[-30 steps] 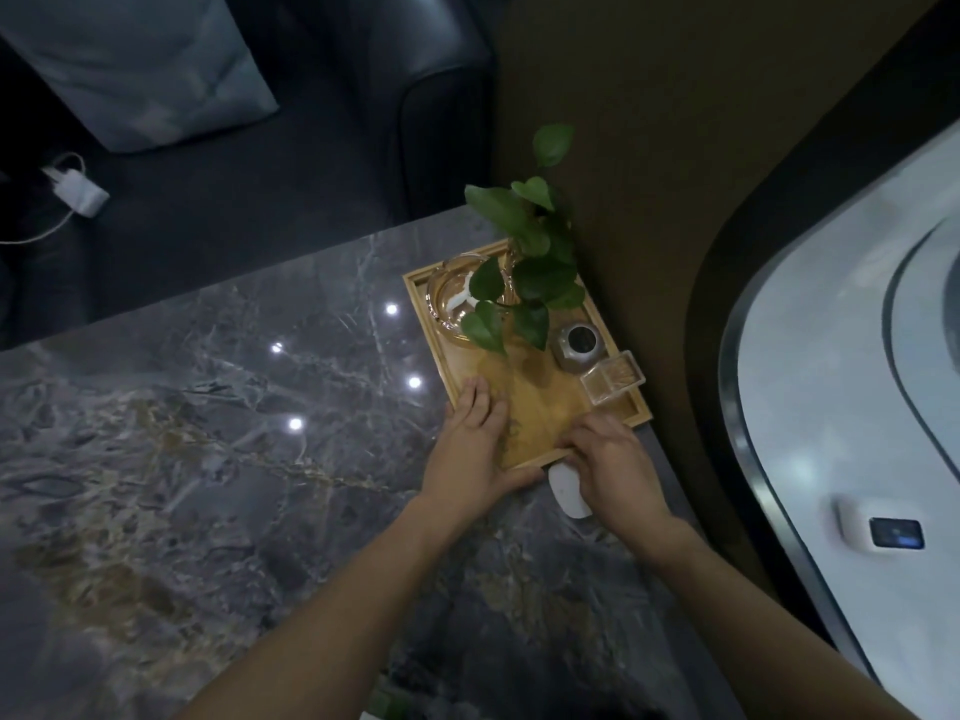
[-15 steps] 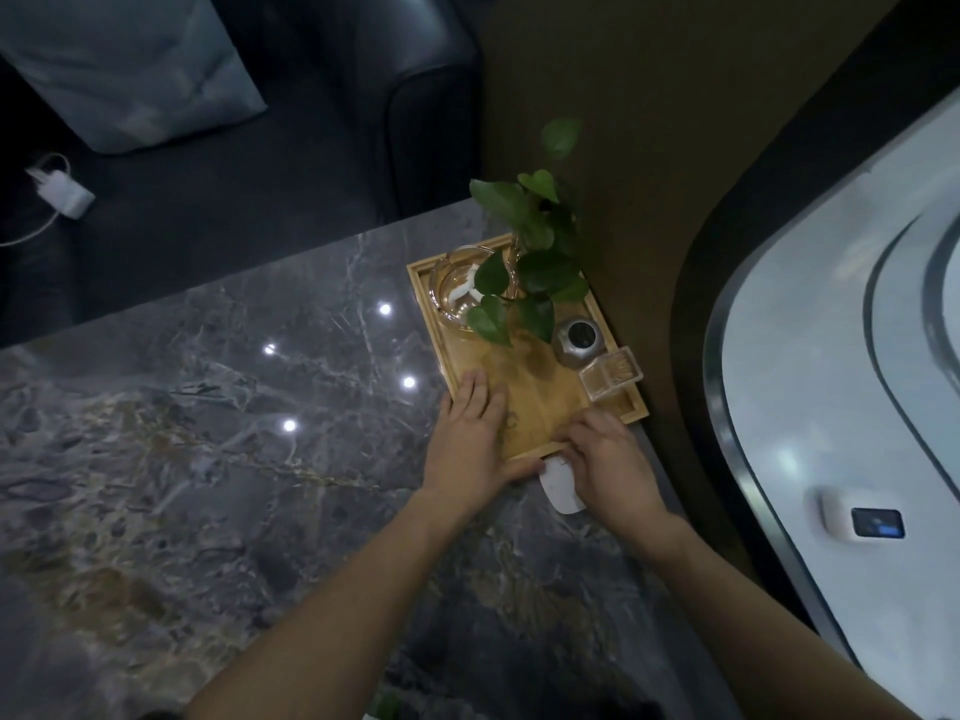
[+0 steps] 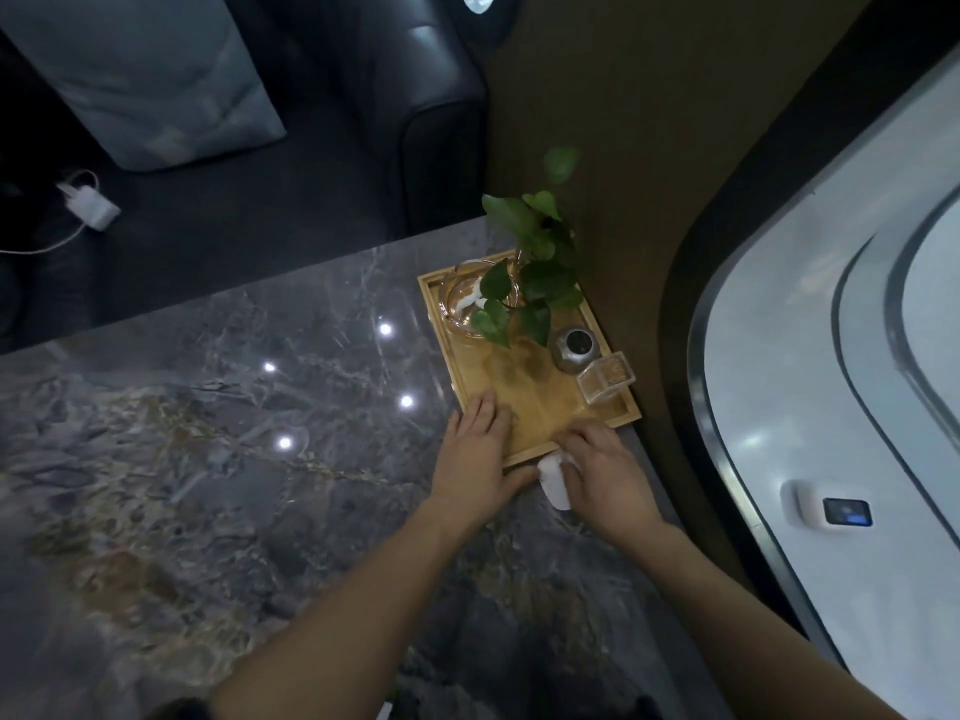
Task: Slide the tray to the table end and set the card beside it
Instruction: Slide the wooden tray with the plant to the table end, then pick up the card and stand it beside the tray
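1. Bamboo tray (image 3: 540, 402) sits on the grey marble table (image 3: 208, 459), toward the table's 1 o'clock corner. Its far rim lies near the table end; its right rim runs close along the brown wall (image 3: 623, 200).
2. Tray load: a glass bowl (image 3: 465, 304) at the tray's 11 o'clock, a leafy green plant (image 3: 535, 272) at 12, a small metal jar (image 3: 575, 346) right of centre, and a clear acrylic box (image 3: 605, 379) at about 3 o'clock, upright.
3. Left hand (image 3: 475, 459): flat and spread, fingers lying over the near-left rim onto the tray floor, thumb along the near edge. Pressing, not grasping.
4. Right hand (image 3: 605, 472): fingers curled over the near rim at the tray's 5 o'clock. A white card (image 3: 553, 480) shows from under this hand, between the two hands, touching or just off the near rim. Whether it is pinched or only pinned against the table, I cannot tell.
5. Step in hand, as I judge it: the slide, two-handed, pushing toward 12 o'clock. Looks nearly done; little table shows beyond the far rim.
6. Next move calls for: a short, level finish to the push so the plant and box do not tip, with the far rim stopped short of the edge. Then the left hand comes off, and the right hand lays the card flat on the marble just beside the tray. The near side at 6 o'clock has free room; the wall side has almost none.
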`<state>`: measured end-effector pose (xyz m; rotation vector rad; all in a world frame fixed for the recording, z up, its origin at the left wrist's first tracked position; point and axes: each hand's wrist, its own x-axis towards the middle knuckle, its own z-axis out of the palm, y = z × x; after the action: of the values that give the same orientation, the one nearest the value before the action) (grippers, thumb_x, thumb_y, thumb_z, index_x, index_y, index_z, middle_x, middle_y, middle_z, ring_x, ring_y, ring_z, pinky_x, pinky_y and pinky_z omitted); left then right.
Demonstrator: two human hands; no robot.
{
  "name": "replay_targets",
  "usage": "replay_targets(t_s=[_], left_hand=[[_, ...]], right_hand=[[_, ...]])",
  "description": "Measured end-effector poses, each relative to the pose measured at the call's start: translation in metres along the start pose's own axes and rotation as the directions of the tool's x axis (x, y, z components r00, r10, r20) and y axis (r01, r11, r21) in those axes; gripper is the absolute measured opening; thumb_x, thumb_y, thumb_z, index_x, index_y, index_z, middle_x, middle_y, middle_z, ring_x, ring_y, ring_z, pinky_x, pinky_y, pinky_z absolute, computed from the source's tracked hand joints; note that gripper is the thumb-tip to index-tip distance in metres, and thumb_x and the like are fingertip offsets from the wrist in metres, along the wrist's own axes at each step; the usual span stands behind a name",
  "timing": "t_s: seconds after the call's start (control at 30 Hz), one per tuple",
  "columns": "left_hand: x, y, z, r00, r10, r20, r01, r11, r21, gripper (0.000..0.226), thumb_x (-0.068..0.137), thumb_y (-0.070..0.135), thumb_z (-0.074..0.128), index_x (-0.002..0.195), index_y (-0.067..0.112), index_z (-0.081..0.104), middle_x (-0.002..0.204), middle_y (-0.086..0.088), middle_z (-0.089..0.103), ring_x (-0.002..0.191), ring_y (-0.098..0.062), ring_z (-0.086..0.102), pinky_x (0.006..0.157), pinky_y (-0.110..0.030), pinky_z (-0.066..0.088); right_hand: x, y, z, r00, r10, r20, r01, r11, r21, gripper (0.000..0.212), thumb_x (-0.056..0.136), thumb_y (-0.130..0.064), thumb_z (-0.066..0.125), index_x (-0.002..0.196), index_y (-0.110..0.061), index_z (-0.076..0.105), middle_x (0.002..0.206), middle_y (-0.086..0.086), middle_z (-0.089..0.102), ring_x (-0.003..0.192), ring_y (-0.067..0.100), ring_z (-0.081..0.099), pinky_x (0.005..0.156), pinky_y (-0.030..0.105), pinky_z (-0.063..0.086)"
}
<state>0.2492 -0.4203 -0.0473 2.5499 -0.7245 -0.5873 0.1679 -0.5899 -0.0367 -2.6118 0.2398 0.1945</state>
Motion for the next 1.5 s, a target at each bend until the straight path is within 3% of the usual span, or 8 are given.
replay_targets(t_s=[0.23,0.43,0.7,0.83,1.07,1.23,1.4,1.5], left_hand=[[-0.068,-0.009,-0.004,0.995,-0.013,-0.098,0.01,1.0,-0.023,0.075,0.092,0.058,0.048,0.153,0.02,0.026,0.164,-0.002,0.018,0.152,-0.022,0.008,0.124,-0.043,0.009],[-0.134,-0.017,-0.01,0.981,-0.061,-0.185,0.052,0.997,-0.052,0.071,0.094,0.06,0.041,0.153,0.024,0.026,0.165,0.001,0.012,0.152,-0.016,0.0,0.124,-0.042,0.003],[-0.235,-0.055,-0.005,0.934,-0.21,-0.288,0.18,0.976,-0.127,0.077,0.088,0.067,0.044,0.152,0.026,0.03,0.163,0.003,0.02,0.151,-0.018,0.008,0.121,-0.047,0.017],[-0.274,-0.069,0.0,0.92,-0.291,-0.262,0.257,0.953,-0.159,0.084,0.087,0.07,0.045,0.155,0.028,0.019,0.164,0.009,0.009,0.151,-0.014,0.0,0.123,-0.039,0.006],[-0.328,-0.085,0.006,0.903,-0.365,-0.228,0.293,0.909,-0.296,0.098,0.077,0.073,0.054,0.155,0.028,0.016,0.161,0.016,0.005,0.151,-0.011,0.0,0.123,-0.038,0.01],[-0.345,-0.087,0.008,0.904,-0.355,-0.238,0.287,0.917,-0.278,0.104,0.073,0.069,0.061,0.154,0.023,0.015,0.163,0.009,0.009,0.149,-0.01,0.003,0.118,-0.029,0.005],[-0.352,-0.09,0.022,0.906,-0.399,-0.139,0.34,0.884,-0.319,0.127,0.057,0.077,0.064,0.155,0.021,0.007,0.163,-0.001,0.011,0.149,-0.017,0.012,0.119,-0.037,0.024],[-0.353,-0.09,0.028,0.912,-0.381,-0.149,0.319,0.89,-0.324,0.123,0.061,0.071,0.066,0.155,0.017,0.007,0.163,-0.005,0.009,0.149,-0.02,0.01,0.116,-0.033,0.027]], right_hand=[[-0.031,-0.03,0.0,0.998,-0.056,0.014,0.056,0.996,-0.074,0.046,0.086,-0.021,0.064,0.13,-0.013,0.054,0.136,0.014,0.054,0.128,0.031,0.048,0.107,0.045,0.041],[-0.069,-0.072,-0.002,0.982,-0.188,0.027,0.19,0.979,-0.076,0.061,0.083,-0.033,0.065,0.139,-0.023,0.041,0.138,0.002,0.049,0.126,0.021,0.047,0.104,0.04,0.042],[-0.127,-0.112,0.033,0.97,-0.212,0.116,0.226,0.967,-0.121,0.069,0.083,-0.045,0.06,0.142,-0.021,0.035,0.147,0.008,0.041,0.135,0.029,0.041,0.107,0.045,0.041],[-0.15,-0.134,0.047,0.972,-0.206,0.11,0.218,0.968,-0.122,0.072,0.08,-0.042,0.067,0.142,-0.018,0.039,0.147,0.011,0.045,0.132,0.03,0.046,0.107,0.042,0.041],[-0.181,-0.15,0.085,0.969,-0.187,0.162,0.197,0.979,-0.054,0.072,0.086,-0.057,0.049,0.146,-0.021,0.032,0.151,0.006,0.038,0.137,0.025,0.038,0.11,0.043,0.038],[-0.199,-0.173,0.096,0.952,-0.178,0.249,0.191,0.981,-0.03,0.076,0.089,-0.047,0.056,0.151,-0.02,0.022,0.16,0.003,0.023,0.146,0.021,0.022,0.117,0.033,0.021],[-0.204,-0.184,0.11,0.94,-0.155,0.303,0.144,0.988,0.059,0.086,0.085,-0.048,0.063,0.152,-0.02,0.018,0.162,0.001,0.017,0.148,0.018,0.017,0.117,0.032,0.022],[-0.207,-0.187,0.117,0.936,-0.139,0.324,0.128,0.99,0.054,0.086,0.086,-0.05,0.061,0.153,-0.018,0.017,0.162,0.003,0.017,0.147,0.018,0.018,0.117,0.032,0.023]])
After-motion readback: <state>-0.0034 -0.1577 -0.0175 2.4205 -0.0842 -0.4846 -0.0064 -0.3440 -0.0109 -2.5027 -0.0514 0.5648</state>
